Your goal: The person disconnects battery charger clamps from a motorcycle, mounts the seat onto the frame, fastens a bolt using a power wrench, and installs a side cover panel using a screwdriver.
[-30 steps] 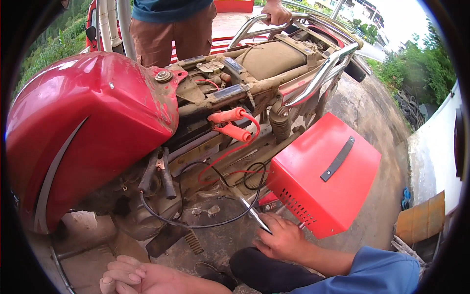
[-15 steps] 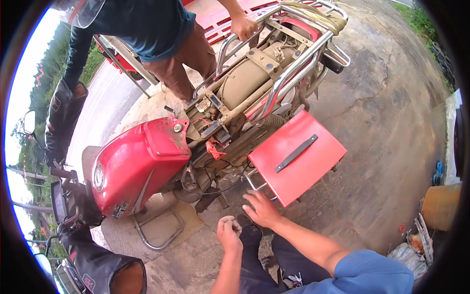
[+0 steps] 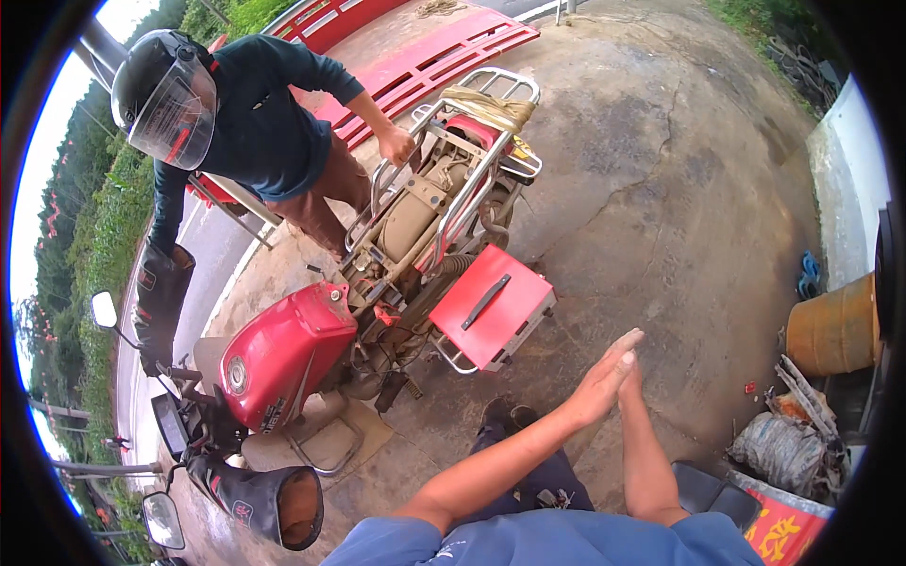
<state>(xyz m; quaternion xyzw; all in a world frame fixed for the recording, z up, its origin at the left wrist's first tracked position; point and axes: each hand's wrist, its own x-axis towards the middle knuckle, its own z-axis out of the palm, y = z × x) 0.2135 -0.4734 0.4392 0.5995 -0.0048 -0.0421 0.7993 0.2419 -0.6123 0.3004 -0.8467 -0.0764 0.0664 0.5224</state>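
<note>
My left hand and my right hand are pressed palm to palm with fingers stretched out, right of my legs. Ahead of them, a red metal box with a black strap handle rests against the motorcycle's side. The motorcycle's red tank and exposed frame show, seat removed. A red clamp hangs at the frame, with cables partly visible. A co-worker in a helmet and visor grips the rear rack with one hand; the other arm reaches into a black handlebar muff.
Behind the motorcycle stands a red slatted truck bed. A road runs along the left. A rusty drum, a bundled grey sack, blue objects and a white wall line the right. Cracked concrete lies between.
My hands have drawn back from the red box and come together at the right. The view has swung up and widened, showing more of the co-worker and surroundings.
</note>
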